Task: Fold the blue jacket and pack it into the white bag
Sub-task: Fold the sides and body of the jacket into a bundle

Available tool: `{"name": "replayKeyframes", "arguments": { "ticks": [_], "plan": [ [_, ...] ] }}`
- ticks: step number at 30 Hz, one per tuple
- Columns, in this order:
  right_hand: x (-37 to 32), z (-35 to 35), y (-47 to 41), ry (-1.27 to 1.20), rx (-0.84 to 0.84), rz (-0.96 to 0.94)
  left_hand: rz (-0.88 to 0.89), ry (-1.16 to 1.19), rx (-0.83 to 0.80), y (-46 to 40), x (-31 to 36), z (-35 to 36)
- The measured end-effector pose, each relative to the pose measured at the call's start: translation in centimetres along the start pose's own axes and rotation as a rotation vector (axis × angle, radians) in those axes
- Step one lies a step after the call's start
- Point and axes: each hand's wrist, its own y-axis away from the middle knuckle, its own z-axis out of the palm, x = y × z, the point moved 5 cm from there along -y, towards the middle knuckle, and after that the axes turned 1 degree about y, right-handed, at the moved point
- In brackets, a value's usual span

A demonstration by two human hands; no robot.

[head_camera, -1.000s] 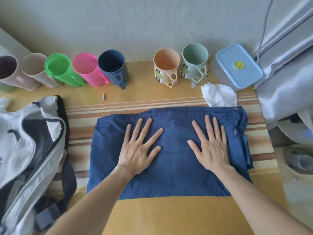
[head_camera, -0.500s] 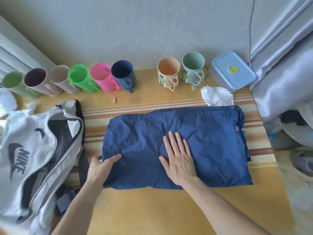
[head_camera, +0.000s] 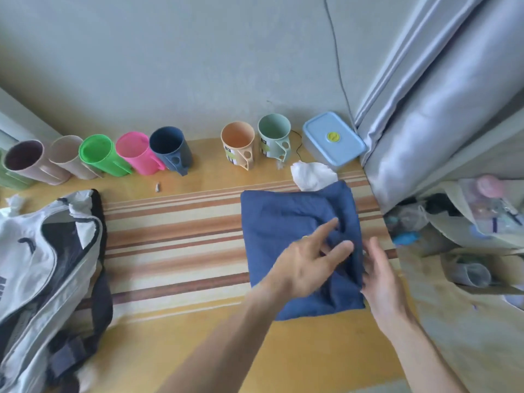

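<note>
The blue jacket (head_camera: 280,222) lies folded in half on the striped mat, a compact square at the right of the table. My left hand (head_camera: 309,260) rests across its middle with fingers spread, pointing right, the fingertips on the cloth. My right hand (head_camera: 381,276) is against the jacket's right edge, fingers apart and touching the fold. The white bag (head_camera: 42,259) lies open at the left, its dark lining showing.
A row of coloured mugs (head_camera: 136,153) stands along the wall, with a blue-lidded box (head_camera: 333,141) at the right. A crumpled white tissue (head_camera: 312,175) touches the jacket's far edge. A grey curtain (head_camera: 442,114) and clutter flank the right side.
The jacket's left half has been folded over to the right, halving its width. My left hand crossed from the left edge to the middle; my right hand moved to the right edge.
</note>
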Motion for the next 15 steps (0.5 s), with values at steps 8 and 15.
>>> {"name": "replayKeyframes", "arguments": {
  "ticks": [8, 15],
  "plan": [
    [1.6, -1.9, -3.8, 1.131, 0.257, -0.66, 0.134, -0.751, 0.538, -1.5, -8.1, 1.0],
    [9.3, -0.3, -9.7, 1.593, 0.0, -0.697, 0.093, -1.023, 0.246, -5.4, -14.9, 3.5]
  ]
}}
